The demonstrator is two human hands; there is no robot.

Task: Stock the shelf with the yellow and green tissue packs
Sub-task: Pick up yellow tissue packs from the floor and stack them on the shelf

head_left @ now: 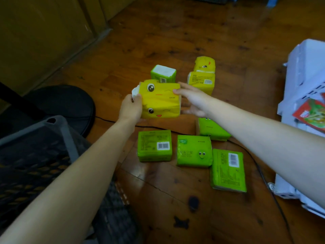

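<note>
- Your left grip (131,107) and right grip (191,101) clasp the ends of a stacked yellow pair (161,103) above the floor (158,41).
- Two spare yellows (201,81) and five green packs (154,146) sit on the floor.
- Your right arm half hides one green.

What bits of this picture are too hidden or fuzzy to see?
Head view:
- White plastic shelf: cut off by right edge.
- Flat green tissue pack: partly under the right forearm.
- Upright green tissue pack: bottom hidden by held yellow tissue packs.
- Barcode label print: too small.
</note>
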